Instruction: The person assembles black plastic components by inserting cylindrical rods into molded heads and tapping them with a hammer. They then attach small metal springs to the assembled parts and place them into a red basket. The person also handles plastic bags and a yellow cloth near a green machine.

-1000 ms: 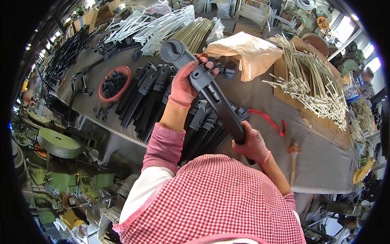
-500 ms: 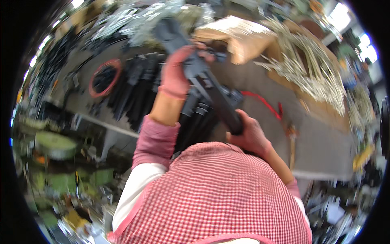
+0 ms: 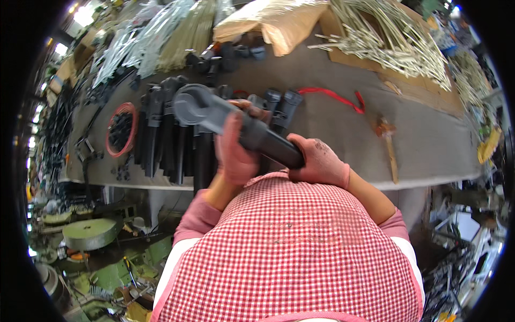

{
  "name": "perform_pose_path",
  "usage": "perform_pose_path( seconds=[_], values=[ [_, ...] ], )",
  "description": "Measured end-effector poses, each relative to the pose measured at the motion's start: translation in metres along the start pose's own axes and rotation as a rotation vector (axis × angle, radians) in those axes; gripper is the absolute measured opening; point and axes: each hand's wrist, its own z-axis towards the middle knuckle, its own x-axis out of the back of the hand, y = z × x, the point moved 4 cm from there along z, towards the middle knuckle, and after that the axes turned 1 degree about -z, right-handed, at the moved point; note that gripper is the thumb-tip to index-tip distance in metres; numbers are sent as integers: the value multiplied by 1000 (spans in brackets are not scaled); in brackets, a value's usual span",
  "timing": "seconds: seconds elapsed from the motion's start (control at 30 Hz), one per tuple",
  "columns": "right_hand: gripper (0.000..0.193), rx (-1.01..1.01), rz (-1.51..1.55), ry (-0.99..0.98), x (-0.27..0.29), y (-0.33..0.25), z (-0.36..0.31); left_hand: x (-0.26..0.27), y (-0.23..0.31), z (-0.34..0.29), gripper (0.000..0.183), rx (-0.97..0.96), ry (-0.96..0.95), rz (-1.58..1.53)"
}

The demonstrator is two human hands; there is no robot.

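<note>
Here, the left hand (image 3: 236, 153) and right hand (image 3: 323, 164) share a grip on a black tube (image 3: 274, 147) at frame centre, its grey socket end (image 3: 206, 114) pointing upper left.

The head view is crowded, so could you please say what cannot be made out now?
Head view:
Black tube: lower end hidden by the right hand.
Grey fitting: blurred, partly covered by the left hand.
Small parts in the red basket: too small to count.
Pale rods: far ends cut off by upper edge.
</note>
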Motion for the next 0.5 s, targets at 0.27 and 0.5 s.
perform_pose_path(
  seconds=[0.27,0.5],
  values=[
    [46,-121,0,-20,20,-2,-4,45,-21,64,17,325,-134,-205],
    [49,-304,238,-93,19,69,-77,99,31,94,24,-4,286,-283]
  ],
)
